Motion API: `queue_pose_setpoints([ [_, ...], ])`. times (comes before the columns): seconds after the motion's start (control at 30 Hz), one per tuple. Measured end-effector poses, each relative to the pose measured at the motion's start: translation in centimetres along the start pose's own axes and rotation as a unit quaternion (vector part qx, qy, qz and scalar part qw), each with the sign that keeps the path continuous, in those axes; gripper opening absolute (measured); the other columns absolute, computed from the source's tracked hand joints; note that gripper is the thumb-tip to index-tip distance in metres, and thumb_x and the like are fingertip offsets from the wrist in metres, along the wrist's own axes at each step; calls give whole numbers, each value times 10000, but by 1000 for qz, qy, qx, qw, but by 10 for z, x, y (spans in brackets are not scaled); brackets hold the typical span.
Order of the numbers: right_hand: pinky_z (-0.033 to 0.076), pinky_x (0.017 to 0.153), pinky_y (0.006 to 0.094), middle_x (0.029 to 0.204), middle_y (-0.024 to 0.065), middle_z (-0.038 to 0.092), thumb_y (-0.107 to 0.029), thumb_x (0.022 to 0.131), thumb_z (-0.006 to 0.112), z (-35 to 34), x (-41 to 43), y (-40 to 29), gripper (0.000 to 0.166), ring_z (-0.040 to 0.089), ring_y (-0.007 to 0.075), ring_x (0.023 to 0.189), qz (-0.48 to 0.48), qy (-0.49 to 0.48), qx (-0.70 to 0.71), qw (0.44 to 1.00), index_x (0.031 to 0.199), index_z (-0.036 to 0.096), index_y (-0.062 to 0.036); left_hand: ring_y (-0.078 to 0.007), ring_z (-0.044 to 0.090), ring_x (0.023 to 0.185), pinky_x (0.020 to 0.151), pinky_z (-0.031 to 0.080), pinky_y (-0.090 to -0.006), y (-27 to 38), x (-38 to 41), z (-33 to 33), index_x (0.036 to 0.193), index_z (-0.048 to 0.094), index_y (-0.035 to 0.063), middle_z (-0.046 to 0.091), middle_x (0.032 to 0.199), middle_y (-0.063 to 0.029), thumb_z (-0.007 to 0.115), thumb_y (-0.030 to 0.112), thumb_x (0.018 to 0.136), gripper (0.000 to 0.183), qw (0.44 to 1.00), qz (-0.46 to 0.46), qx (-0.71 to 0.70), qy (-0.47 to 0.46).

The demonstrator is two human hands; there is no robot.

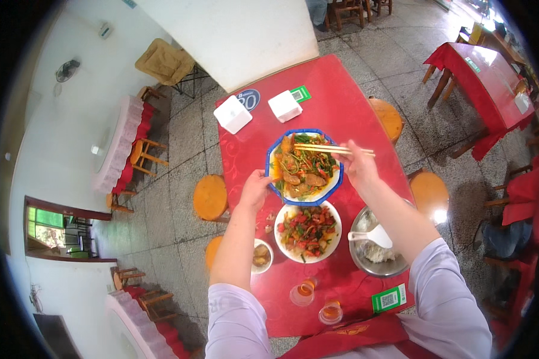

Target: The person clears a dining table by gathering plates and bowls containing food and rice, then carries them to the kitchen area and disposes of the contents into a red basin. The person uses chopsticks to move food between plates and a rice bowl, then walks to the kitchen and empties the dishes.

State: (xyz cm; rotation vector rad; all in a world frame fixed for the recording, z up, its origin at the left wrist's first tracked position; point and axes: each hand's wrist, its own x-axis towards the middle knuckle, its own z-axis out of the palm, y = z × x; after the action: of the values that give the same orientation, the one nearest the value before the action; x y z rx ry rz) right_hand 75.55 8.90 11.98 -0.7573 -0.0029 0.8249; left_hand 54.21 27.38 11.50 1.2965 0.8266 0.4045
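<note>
My left hand [255, 189] grips the left edge of a blue-rimmed polygonal plate [341, 179], its thumb over the rim. Browned pieces of food [314, 180], green stems and red pepper bits fill the plate. In my right hand [357, 166] is a pair of wooden chopsticks [319, 147], their tips at the food on the plate's upper left. Just below, close to the plate, sits a round white dish [338, 242] of chopped red and green peppers. Under my right forearm stands a metal bowl [382, 272] of white rice, with a white rice paddle [375, 236] in it.
On the red tablecloth [278, 305] are two glasses of amber drink [303, 289], a small white bowl [255, 270] with food, white boxes [233, 115] and a green code card [389, 298]. Wooden stools [211, 197] flank the table; a white pillar [251, 45] meets its far end.
</note>
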Motion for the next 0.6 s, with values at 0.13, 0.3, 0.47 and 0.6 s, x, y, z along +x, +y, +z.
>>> queue_pose_setpoints([
  [0.13,524,761,354,889,117,578,-167,909,501,24,-37,11,183,610,263,823,33,-40,39,998,916,518,16,-204,569,869,761,481,-334,-3,-48,-42,1055,436,-27,560,989,-126,528,-24,776,293,996,31,-73,-33],
  [0.3,526,759,355,886,106,577,-152,908,503,30,-82,37,165,605,244,804,56,-38,37,997,907,516,13,-244,573,936,789,495,-363,-13,-129,-51,1121,406,-49,552,1039,-153,512,-80,722,415,980,29,-186,-58],
  [0.47,500,698,287,849,103,616,-133,908,502,27,-168,55,192,606,181,768,-149,-91,-188,966,916,559,50,-242,590,881,718,531,-383,-51,-182,-63,1115,380,-34,546,1021,-148,512,-82,718,421,982,15,-188,8],
  [0.6,484,689,271,864,87,644,-117,869,554,-13,-238,92,192,608,164,802,-246,-149,-355,889,1002,598,14,-239,595,845,655,549,-379,-76,-192,-55,1113,370,-19,527,1035,-143,517,-83,703,440,986,5,-161,45],
])
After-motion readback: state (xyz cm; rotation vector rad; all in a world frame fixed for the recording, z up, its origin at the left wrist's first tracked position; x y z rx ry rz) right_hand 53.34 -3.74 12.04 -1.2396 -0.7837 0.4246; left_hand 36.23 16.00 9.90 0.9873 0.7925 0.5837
